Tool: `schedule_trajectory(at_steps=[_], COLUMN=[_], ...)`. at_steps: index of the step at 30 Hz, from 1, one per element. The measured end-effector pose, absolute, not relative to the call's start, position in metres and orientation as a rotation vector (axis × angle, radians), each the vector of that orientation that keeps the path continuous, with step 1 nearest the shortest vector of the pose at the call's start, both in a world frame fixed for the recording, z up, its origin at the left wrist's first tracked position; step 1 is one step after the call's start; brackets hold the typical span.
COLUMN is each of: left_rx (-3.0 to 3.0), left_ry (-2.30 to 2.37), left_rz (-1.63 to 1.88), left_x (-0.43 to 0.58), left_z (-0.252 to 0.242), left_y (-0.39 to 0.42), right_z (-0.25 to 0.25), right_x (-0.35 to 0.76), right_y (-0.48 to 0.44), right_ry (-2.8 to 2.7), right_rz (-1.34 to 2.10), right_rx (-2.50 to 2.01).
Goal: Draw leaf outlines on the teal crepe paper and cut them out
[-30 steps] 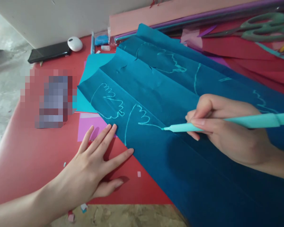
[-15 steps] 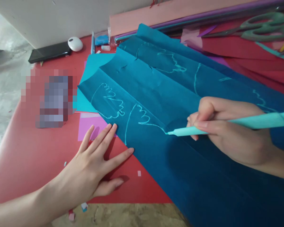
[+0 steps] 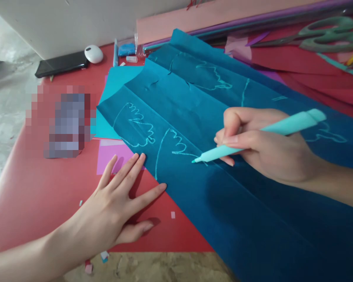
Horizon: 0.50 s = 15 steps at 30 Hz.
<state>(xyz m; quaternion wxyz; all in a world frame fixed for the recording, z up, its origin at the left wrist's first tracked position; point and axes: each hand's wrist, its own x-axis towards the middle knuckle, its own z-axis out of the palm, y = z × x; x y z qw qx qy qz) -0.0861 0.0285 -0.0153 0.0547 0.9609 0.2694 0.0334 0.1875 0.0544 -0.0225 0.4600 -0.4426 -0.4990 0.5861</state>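
Observation:
A large dark blue sheet [image 3: 211,203] with fold creases lies across the red table [image 3: 41,196]. Pale turquoise outlines [image 3: 141,127] are drawn on it. My right hand [image 3: 264,150] is closed on a turquoise marker [image 3: 253,139], whose tip touches the sheet beside the second outline. My left hand [image 3: 117,209] lies flat with fingers spread on the red surface; its fingertips touch the sheet's lower left edge.
A lighter blue sheet [image 3: 114,84] and a pink sheet [image 3: 111,158] lie under the blue one. A black phone [image 3: 60,64] and a white oval object [image 3: 93,53] sit at the back left. Green scissors [image 3: 326,35] rest on red and purple papers at the back right.
My right hand has swung the marker back to the left, its tip moving along the sheet and its cap end rising. My left hand has stayed put.

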Motion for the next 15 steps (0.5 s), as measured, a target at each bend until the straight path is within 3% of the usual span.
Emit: schedule_trajectory(at_steps=[15], left_rx=[2.944], left_ry=[0.811], left_rz=[0.057], left_x=[-0.087], left_z=[-0.018], left_y=[0.029], right_z=[-0.029], right_x=[0.2], right_y=[0.049], right_ry=[-1.353], right_rz=[1.397], right_rx=[-1.072])
